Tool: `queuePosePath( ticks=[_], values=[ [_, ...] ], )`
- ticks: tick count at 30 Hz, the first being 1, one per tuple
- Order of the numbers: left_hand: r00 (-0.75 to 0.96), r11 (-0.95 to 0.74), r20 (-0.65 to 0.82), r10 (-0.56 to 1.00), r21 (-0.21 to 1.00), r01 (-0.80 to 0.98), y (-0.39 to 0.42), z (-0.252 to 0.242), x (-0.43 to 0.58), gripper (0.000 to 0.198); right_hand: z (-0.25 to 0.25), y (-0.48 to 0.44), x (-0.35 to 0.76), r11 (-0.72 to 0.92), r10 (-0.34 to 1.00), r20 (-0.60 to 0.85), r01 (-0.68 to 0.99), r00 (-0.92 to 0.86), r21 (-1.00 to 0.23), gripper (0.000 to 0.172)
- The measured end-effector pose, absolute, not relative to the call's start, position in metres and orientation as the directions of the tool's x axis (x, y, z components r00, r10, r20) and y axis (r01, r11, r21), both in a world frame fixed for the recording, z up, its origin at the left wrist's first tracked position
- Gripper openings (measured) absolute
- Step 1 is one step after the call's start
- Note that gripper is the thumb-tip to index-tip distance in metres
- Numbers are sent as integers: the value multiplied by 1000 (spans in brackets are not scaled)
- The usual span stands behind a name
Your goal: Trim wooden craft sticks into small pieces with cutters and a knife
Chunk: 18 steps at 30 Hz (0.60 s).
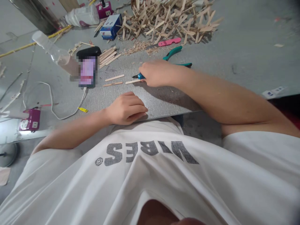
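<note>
My right hand (154,73) reaches over the table with its fingers closed at the right end of a wooden craft stick (132,82). Beneath and behind that hand lie nippers; their teal handle (173,52) sticks out beyond it, and their dark jaws show left of the fingers. Whether the hand also grips them is hidden. Two more craft sticks lie to the left, one pale (114,77) and one browner (112,84). My left hand (128,107) rests at the table's near edge, fingers curled together; anything between its fingertips is too small to make out.
A large heap of joined sticks (168,22) covers the back, with shavings and a pink-handled knife (169,42) before it. Leftward are a stick pile (109,56), a blue box (111,26), a phone (87,72) on a white cable, and a tilted clear bottle (56,54).
</note>
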<state>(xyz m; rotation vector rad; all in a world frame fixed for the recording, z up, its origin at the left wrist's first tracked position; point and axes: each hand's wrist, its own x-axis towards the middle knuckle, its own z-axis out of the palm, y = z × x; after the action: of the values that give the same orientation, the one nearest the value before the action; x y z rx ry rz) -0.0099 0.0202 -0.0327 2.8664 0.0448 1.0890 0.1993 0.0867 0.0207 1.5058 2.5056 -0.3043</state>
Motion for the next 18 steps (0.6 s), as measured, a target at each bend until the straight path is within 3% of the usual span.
queuePosePath(
  ticks=[10, 18],
  values=[
    [548, -872, 688, 475, 285, 399, 35, -35, -30, 29, 28, 76, 193, 446, 875, -243, 893, -420, 62, 30],
    [423, -789, 674, 605, 437, 431, 35, -31, -31, 28, 26, 83, 207, 475, 861, -198, 880, -469, -20, 23]
  ],
)
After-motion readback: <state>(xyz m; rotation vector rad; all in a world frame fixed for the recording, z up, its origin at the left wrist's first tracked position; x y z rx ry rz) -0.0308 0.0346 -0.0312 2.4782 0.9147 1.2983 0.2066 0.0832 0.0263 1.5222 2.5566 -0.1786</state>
